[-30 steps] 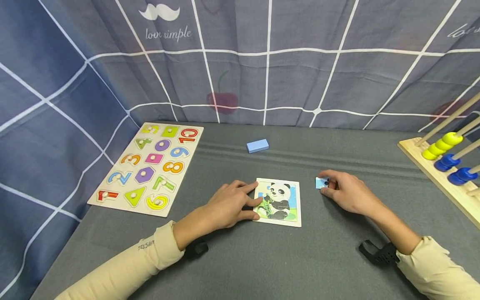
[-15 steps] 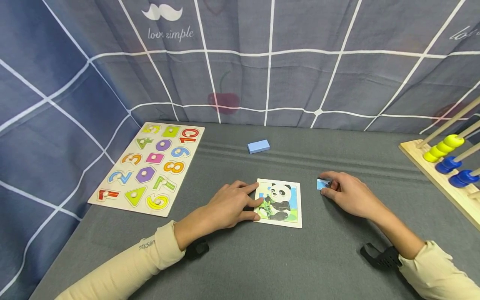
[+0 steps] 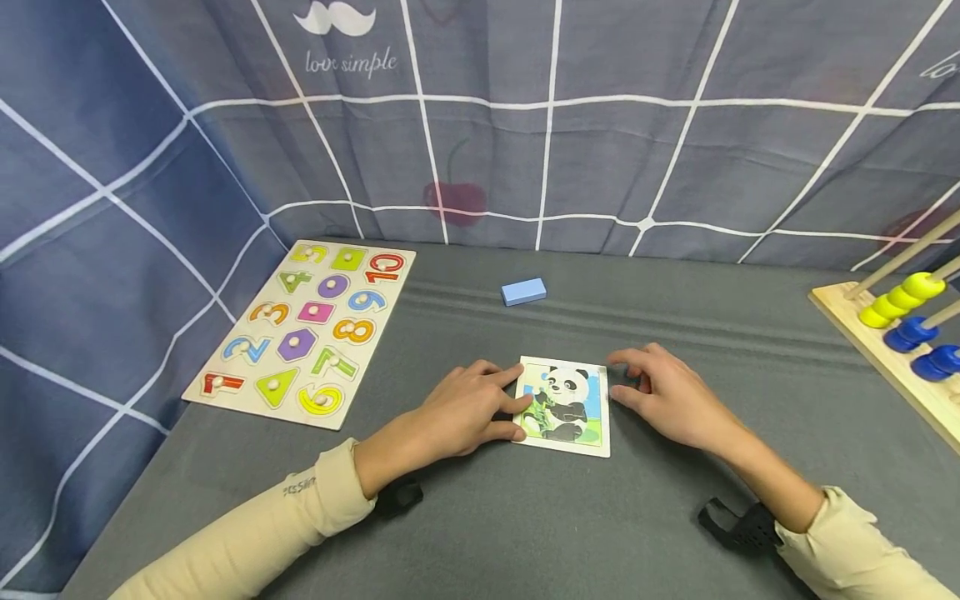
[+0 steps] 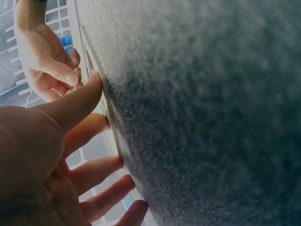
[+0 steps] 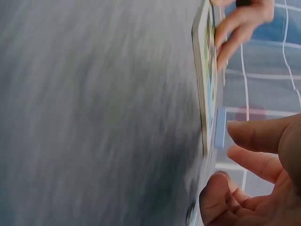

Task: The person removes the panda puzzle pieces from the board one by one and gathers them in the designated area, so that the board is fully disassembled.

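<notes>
A square panda jigsaw puzzle in a pale wooden frame lies flat in the middle of the table. My left hand rests its spread fingertips on the puzzle's left edge; the left wrist view shows the thumb and fingers along the thin board. Beside the right edge is my right hand, thumb and index finger apart and pointing at the frame. In the right wrist view nothing shows between those fingers. The small blue piece seen earlier is not visible in the head view now.
A number-and-shape peg board lies at the left. A blue block sits behind the puzzle. The abacus, with yellow and blue beads, stands at the right. Grey checked cloth hangs behind the table.
My right hand has moved left to the puzzle's right edge. The small blue piece it held by the fingertips has gone from sight. My left hand stays on the frame.
</notes>
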Tool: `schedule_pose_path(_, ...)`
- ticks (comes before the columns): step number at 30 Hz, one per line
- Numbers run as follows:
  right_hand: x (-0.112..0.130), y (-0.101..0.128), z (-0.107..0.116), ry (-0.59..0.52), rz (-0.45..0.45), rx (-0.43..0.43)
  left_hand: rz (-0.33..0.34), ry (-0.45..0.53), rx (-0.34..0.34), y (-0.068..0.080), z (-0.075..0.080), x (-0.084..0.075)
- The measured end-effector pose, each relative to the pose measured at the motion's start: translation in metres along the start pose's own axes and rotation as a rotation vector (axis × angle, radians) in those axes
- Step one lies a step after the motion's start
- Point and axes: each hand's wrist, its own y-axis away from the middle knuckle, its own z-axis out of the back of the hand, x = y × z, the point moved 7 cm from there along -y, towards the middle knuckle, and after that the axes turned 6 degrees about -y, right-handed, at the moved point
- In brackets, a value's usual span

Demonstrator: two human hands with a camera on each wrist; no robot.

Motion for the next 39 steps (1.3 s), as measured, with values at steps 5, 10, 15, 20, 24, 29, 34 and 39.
schedule_pose_path(5,0.016,-0.008,-0.018,-0.02,0.026,0.04,0.007,-0.002,0.015,-0.002,0.0,0.0)
schedule_pose_path(10,0.026,-0.019,-0.034,0.011,0.034,0.104,0.001,-0.014,0.01,-0.002,0.0,0.0)
schedule_pose_path(15,0.032,-0.029,-0.046,0.031,0.054,0.193,-0.011,-0.014,0.001,-0.003,0.0,0.0)
schedule_pose_path(20,0.034,-0.033,-0.05,0.06,0.053,0.224,-0.006,0.004,-0.003,-0.004,0.001,0.0)
schedule_pose_path(24,0.033,-0.032,-0.051,0.056,0.039,0.222,-0.002,-0.001,0.006,-0.004,0.001,0.0)
schedule_pose_path(29,0.035,-0.031,-0.051,0.045,0.045,0.2,-0.001,0.001,0.01,-0.004,0.001,0.0)
schedule_pose_path(34,0.039,-0.031,-0.05,0.094,0.076,0.157,0.002,0.006,0.01,-0.003,0.001,-0.001)
schedule_pose_path(39,0.042,-0.03,-0.049,0.151,0.087,0.12,0.003,0.017,0.008,-0.003,0.002,-0.001)
